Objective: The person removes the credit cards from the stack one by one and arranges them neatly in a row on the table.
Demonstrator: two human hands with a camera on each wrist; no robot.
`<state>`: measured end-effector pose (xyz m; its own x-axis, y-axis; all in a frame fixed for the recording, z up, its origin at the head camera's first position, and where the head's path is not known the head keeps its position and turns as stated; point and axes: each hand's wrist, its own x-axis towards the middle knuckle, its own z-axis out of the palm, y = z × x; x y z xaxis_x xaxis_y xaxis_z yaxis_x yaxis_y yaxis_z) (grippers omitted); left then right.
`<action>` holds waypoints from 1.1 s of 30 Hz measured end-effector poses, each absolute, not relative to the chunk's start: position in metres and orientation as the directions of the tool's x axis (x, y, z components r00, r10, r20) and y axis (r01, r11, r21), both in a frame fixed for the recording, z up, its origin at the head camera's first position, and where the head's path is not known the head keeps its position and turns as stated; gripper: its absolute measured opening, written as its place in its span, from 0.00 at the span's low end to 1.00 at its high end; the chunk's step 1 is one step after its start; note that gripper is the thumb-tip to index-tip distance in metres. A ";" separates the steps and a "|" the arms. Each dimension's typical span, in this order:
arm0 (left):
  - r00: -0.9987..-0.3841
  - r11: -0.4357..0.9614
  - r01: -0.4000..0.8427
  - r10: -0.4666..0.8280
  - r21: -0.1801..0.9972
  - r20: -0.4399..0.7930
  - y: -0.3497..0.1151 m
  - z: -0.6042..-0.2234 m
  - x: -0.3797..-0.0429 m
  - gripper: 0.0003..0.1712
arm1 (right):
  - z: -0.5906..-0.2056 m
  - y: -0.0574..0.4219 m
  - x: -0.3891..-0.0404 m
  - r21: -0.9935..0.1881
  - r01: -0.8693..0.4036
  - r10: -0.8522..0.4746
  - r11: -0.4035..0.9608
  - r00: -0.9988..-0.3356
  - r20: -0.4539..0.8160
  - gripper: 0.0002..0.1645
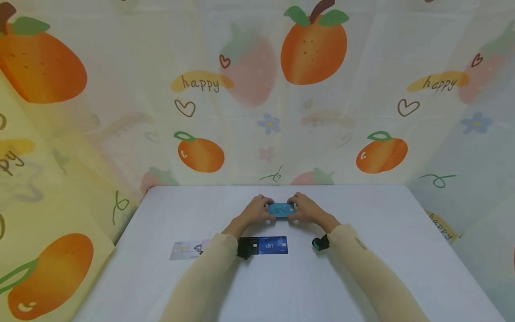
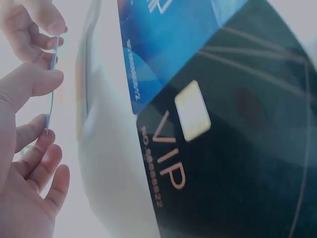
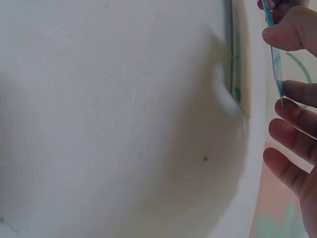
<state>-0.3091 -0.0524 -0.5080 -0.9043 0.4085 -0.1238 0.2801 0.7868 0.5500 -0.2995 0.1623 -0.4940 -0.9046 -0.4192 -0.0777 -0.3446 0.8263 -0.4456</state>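
Note:
A light blue card (image 1: 281, 210) with VIP lettering is held between both hands above the far part of the table. My left hand (image 1: 257, 210) pinches its left end between thumb and fingers. At the opposite end, my right hand (image 1: 304, 209) pinches it the same way. The right wrist view shows the card (image 3: 275, 69) nearly edge-on, its thin side between thumb and fingertips. Nearer on the table lies a row of cards: a dark blue card (image 1: 273, 245), a black VIP card (image 2: 198, 163), a pale pink one (image 1: 206, 243) and a silver-grey one (image 1: 183, 250). My left sleeve partly covers the row.
The white tabletop (image 1: 362, 205) ends at a fruit-print cloth backdrop (image 1: 245, 134). Another fruit-print cloth (image 1: 52, 201) hangs along the left. Black wrist devices (image 1: 320, 243) sit under the wrists. A pale, flat-edged object (image 3: 240, 59) shows behind the table surface; its kind is unclear.

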 end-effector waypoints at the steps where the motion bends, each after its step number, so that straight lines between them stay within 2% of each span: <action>1: -0.904 0.786 0.281 0.409 0.552 -0.122 -0.053 -0.507 -0.308 0.35 | -0.494 0.163 -0.299 -0.445 -0.354 -0.424 0.823 -0.903 -0.067 0.34; 11: -0.911 0.766 0.298 0.407 0.570 -0.070 -0.050 -0.497 -0.298 0.34 | -0.489 0.171 -0.287 -0.447 -0.414 -0.449 0.793 -0.893 0.032 0.32; 26: -0.913 0.792 0.340 0.408 0.508 -0.025 -0.048 -0.483 -0.283 0.33 | -0.478 0.173 -0.271 -0.461 -0.391 -0.433 0.796 -0.901 0.016 0.32; 33: -0.915 0.770 0.319 0.403 0.552 -0.034 -0.048 -0.478 -0.278 0.32 | -0.473 0.176 -0.264 -0.492 -0.367 -0.418 0.789 -0.908 0.006 0.32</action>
